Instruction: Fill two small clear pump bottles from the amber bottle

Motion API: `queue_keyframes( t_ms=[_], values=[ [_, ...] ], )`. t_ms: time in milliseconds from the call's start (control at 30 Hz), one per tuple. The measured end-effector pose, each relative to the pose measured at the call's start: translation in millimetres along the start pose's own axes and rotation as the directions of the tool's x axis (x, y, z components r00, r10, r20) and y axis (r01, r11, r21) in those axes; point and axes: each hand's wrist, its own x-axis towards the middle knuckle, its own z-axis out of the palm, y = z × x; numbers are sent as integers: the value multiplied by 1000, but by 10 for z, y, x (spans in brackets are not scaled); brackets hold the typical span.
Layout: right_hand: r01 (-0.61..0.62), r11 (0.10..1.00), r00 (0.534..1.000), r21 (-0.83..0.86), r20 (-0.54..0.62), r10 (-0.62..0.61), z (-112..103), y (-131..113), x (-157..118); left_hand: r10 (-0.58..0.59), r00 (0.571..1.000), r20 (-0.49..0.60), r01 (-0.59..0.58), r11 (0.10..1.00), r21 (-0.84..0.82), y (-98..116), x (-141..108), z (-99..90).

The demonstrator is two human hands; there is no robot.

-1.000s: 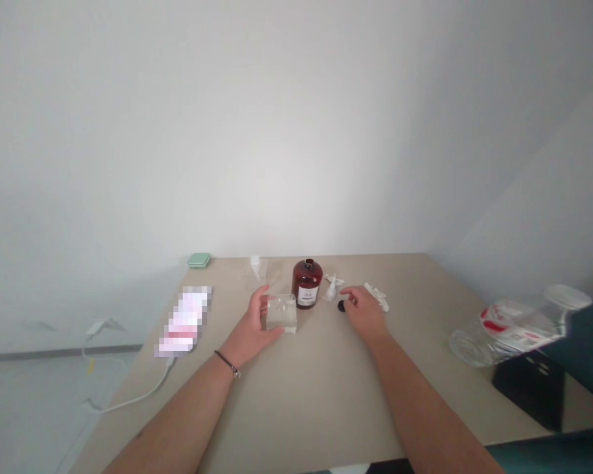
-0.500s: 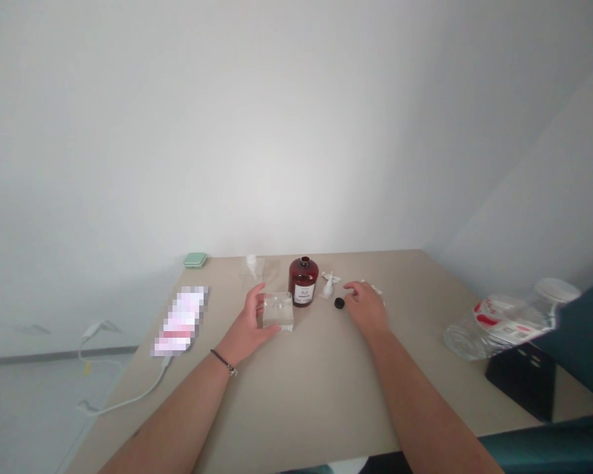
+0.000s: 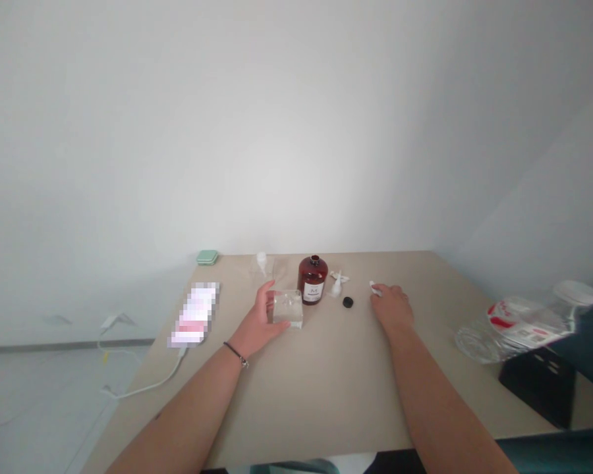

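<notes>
My left hand (image 3: 264, 322) is wrapped round the side of a clear, square block-like container (image 3: 287, 311), thumb in front and fingers behind. Just behind it stands a dark red-brown bottle (image 3: 313, 282) with a white label and an uncapped neck. To the right, my right hand (image 3: 394, 308) rests low over the table, its fingers closed on a small white stick-like piece (image 3: 374, 288). Most of that piece is hidden under the fingers. Between the bottle and this hand lie a round black cap (image 3: 348, 302) and a white nozzle-like piece (image 3: 337, 286).
A clear bag-like item with a white nozzle (image 3: 261, 262) sits at the back. On the left are a green case (image 3: 207, 257) and a phone (image 3: 195, 315) with a white cable (image 3: 153, 387). At right, a large clear plastic bottle (image 3: 518, 322) lies near a black object (image 3: 538, 385).
My right hand has moved right, away from the black cap, and its fingers have closed on the small white piece. My left hand keeps the clear container; the view has shifted slightly.
</notes>
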Motion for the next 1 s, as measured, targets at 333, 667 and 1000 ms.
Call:
queue_keyframes(
  t_ms=[333, 667, 1000],
  values=[
    [37, 816, 996, 577, -83, 13, -402, -426, -307, 37, 998, 51, -40, 998, 55, 178, -118, 14],
    [424, 796, 759, 431, 310, -572, -551, -1401, -650, 88, 991, 97, -98, 990, 98, 197, -119, 38],
    [840, 448, 262, 305, 497, -828, -735, -2006, -566, 141, 980, 141, -154, 984, 90, 147, -108, -1]
  ],
)
